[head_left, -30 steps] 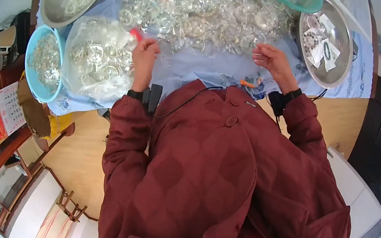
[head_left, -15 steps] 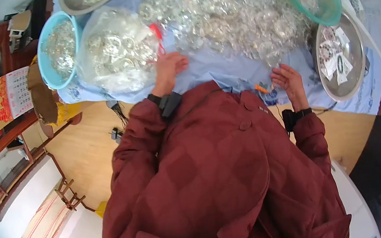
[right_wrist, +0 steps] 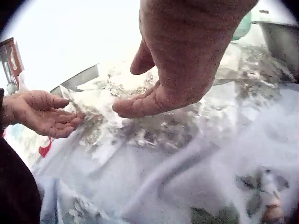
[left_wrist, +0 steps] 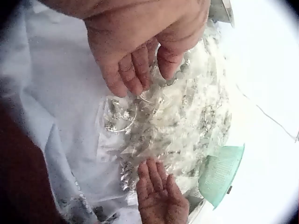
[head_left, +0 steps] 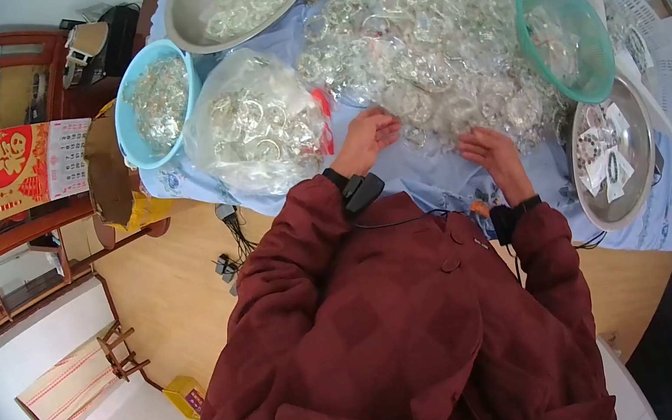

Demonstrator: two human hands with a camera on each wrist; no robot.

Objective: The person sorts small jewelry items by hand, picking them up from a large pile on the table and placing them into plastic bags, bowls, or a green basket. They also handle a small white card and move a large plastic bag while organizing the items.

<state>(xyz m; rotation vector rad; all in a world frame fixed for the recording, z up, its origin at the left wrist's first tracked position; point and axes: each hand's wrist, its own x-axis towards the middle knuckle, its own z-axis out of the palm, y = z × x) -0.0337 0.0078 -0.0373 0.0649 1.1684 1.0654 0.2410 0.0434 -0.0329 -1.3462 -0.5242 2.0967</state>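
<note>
Clear plastic packets holding bracelets (head_left: 424, 46) lie heaped over the blue cloth. At the heap's front edge the left hand (head_left: 367, 140) has its fingers relaxed and slightly bent, with nothing seen in them. The right hand (head_left: 493, 157) faces it from the other side, fingers extended beside the nearest packets. In the left wrist view, the left hand (left_wrist: 140, 46) hangs over the packets, and the right hand (left_wrist: 163, 200) shows its palm, empty. The right wrist view has the right hand (right_wrist: 177, 70) beside the heap; whether it touches a packet I cannot tell.
Left of the heap are a filled plastic bag (head_left: 252, 148) with a red tie, a light-blue basin (head_left: 128, 137) and a metal basin (head_left: 183, 23). To the right stand a green basket (head_left: 529, 39) and a metal bowl (head_left: 646, 178) with tagged bracelets.
The head view has shifted, so the table's things appear lower and farther right. The left hand has moved away from the bag's red tie, to the heap's edge, and the two hands are closer together.
</note>
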